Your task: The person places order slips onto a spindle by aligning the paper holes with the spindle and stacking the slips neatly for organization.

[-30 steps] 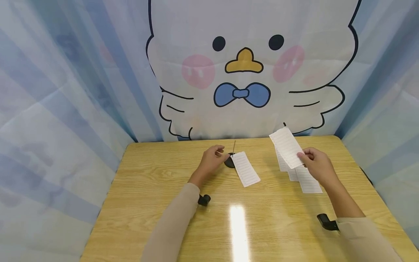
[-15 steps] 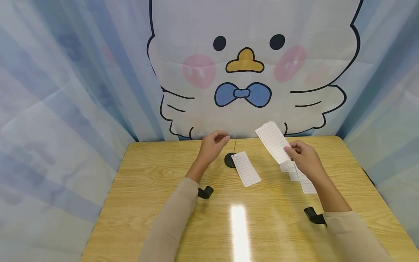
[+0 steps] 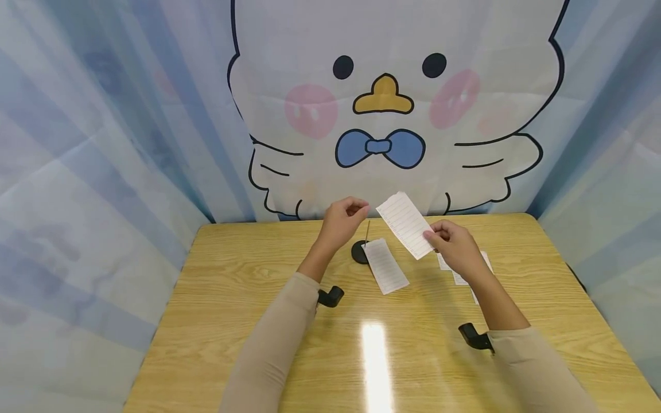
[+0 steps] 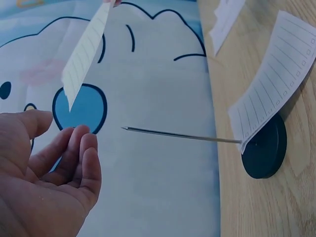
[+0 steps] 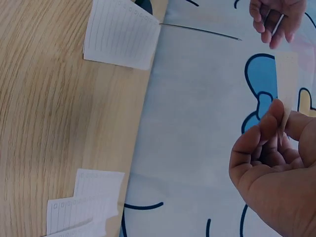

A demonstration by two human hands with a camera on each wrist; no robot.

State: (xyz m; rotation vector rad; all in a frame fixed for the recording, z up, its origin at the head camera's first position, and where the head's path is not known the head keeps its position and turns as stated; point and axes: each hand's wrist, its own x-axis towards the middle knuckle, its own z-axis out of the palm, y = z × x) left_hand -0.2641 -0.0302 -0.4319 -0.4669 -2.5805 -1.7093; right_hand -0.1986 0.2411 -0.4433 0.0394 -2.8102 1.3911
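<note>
My right hand [image 3: 457, 244] pinches a white lined paper slip [image 3: 405, 225] by its lower right corner, thumb against fingers, raised over the table's far side. The slip's free end points toward my left hand [image 3: 342, 226], whose thumb and fingertips stand apart with nothing between them, as the left wrist view shows. Below the two hands stands a bill spike: a thin pointed metal rod [image 4: 177, 134] rising from a round black base [image 4: 269, 153]. Another lined slip [image 3: 386, 268] is pierced near one end and sits low on the rod, slanting toward the front right.
Several overlapping lined slips [image 5: 84, 205] lie on the wooden table [image 3: 242, 287] to the right, partly hidden by my right forearm in the head view. A cartoon-print curtain [image 3: 382, 178] hangs right behind the table's far edge. Black mounts sit at both wrists.
My right hand has carried its slip leftward from above the loose slips toward the spike. My left hand has risen from beside the spike's base to near the rod's tip height.
</note>
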